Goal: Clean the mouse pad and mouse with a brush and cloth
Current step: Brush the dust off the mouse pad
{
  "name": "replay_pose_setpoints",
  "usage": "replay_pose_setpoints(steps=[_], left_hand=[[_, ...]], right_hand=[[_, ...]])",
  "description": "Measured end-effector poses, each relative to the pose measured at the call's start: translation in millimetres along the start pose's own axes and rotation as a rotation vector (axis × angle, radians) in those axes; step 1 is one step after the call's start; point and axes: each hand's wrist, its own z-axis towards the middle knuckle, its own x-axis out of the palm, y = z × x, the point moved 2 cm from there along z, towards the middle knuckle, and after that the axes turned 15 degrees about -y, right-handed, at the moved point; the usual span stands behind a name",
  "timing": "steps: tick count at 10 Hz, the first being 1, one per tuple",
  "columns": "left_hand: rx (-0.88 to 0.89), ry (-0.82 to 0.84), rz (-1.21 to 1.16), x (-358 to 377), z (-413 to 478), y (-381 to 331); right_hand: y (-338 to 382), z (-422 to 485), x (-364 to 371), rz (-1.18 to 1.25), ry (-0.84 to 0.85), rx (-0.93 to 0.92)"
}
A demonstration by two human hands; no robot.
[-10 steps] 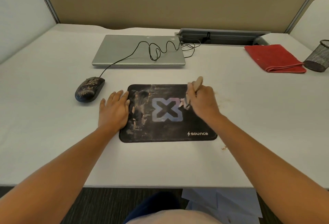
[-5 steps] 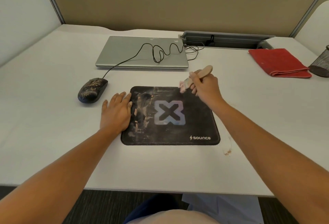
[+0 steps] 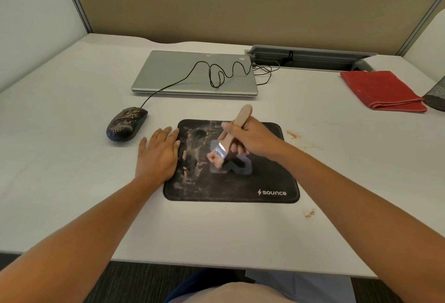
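The black rectangular mouse pad [image 3: 231, 187] with a pale X logo and the word "sounce" lies flat on the white desk [image 3: 72, 158], in front of the person. Its left half is streaked with tan dust. The right hand [image 3: 250, 141] is curled round the handle of a small wooden paintbrush with a metal band [image 3: 231, 134]. Thumb and fingers are wrapped on the handle just above the band. The handle tilts away and to the right, and the pale bristles point down at the upper left of the logo; they seem to touch the pad, though blur makes contact hard to confirm.

Half a second ago the brush was at the pad's far edge, beyond the logo. It has now come toward the person and left, to the pad's centre.

The left hand [image 3: 157, 155] has not shifted. It lies flat, fingers straight and together, partly on the desk and partly over the pad's left edge.

The dusty black wired mouse [image 3: 126, 123] sits on the desk just left of the pad, apart from both hands. Its cable [image 3: 216, 73] loops over a closed silver laptop [image 3: 183, 73] farther back. The folded red cloth [image 3: 380, 90] lies untouched at the far right (beside a dark mesh holder [image 3: 435, 97] cut off by the frame). Tan crumbs [image 3: 292, 135] lie scattered on the desk right of the pad.
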Motion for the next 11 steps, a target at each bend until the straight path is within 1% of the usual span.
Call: replay_pose_setpoints(steps=[1,2,3,4,5,6,7,8,9,10,11], left_hand=[[0.0,0.002,-0.005,0.2,0.0,-0.5],[-0.003,0.002,0.002,1.4,0.4,0.6],[-0.007,-0.002,0.004,1.6,0.4,1.5],[-0.008,0.0,-0.001,1.9,0.6,1.6],[-0.003,0.001,0.004,2.4,0.6,1.6],[-0.003,0.001,0.007,2.4,0.6,1.7],[-0.003,0.0,0.008,1.9,0.6,1.5],[-0.003,-0.003,0.006,2.0,0.6,1.8],[-0.003,-0.005,0.006,3.5,0.1,2.2],[0.002,-0.008,0.009,4.5,0.5,2.8],[0.006,-0.009,0.009,4.7,0.9,3.2]], right_hand=[[1.0,22.0,-22.2,0.007,-0.309,0.053],[-7.8,39.3,-37.4,-0.194,-0.52,0.059],[-12.6,45.2,-31.6,-0.261,-0.468,0.028],[-7.3,41.1,-13.3,-0.233,-0.362,-0.033],[-1.3,36.4,2.3,-0.145,-0.182,-0.01],[5.4,37.4,1.8,-0.048,-0.023,0.056],[7.2,50.3,-13.5,-0.067,-0.263,0.052],[1.6,60.3,-21.4,-0.209,-0.438,0.012],[-2.5,57.2,-12.3,-0.193,-0.326,-0.001],[-1.8,47.5,-0.3,-0.124,-0.144,0.006],[4.5,43.2,3.2,-0.1,0.087,0.057]])
